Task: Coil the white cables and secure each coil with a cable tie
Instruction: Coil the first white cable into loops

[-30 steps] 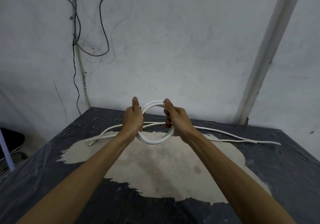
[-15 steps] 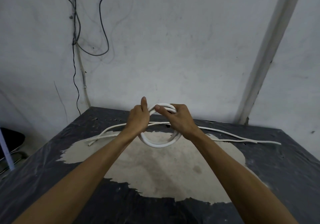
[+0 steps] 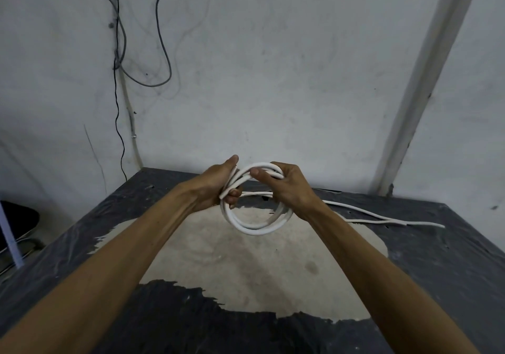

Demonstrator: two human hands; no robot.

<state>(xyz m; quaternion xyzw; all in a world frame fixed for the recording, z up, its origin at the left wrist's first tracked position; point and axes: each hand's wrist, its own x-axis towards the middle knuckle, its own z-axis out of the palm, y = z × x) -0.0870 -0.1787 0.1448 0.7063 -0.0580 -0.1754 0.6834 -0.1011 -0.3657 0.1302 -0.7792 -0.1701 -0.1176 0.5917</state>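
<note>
A white cable coil (image 3: 254,226) of several loops hangs upright between my hands above the table. My left hand (image 3: 218,187) grips the coil's left side, with a cable end poking out by the fingers. My right hand (image 3: 287,187) grips the upper right of the coil, its thumb pressed over the loops. More white cable (image 3: 382,217) lies loose on the table behind and to the right. No cable tie is in sight.
The table (image 3: 437,258) is dark with a large worn pale patch in the middle. A grey wall rises right behind it, with dark wires (image 3: 120,61) hanging at upper left and a pale pipe (image 3: 426,80) at right. A dark seat (image 3: 16,222) sits left of the table.
The loose cable stretch on the table's left has been drawn into the coil, adding a loop. My right hand has shifted over the top of the coil and my left now clasps the end.
</note>
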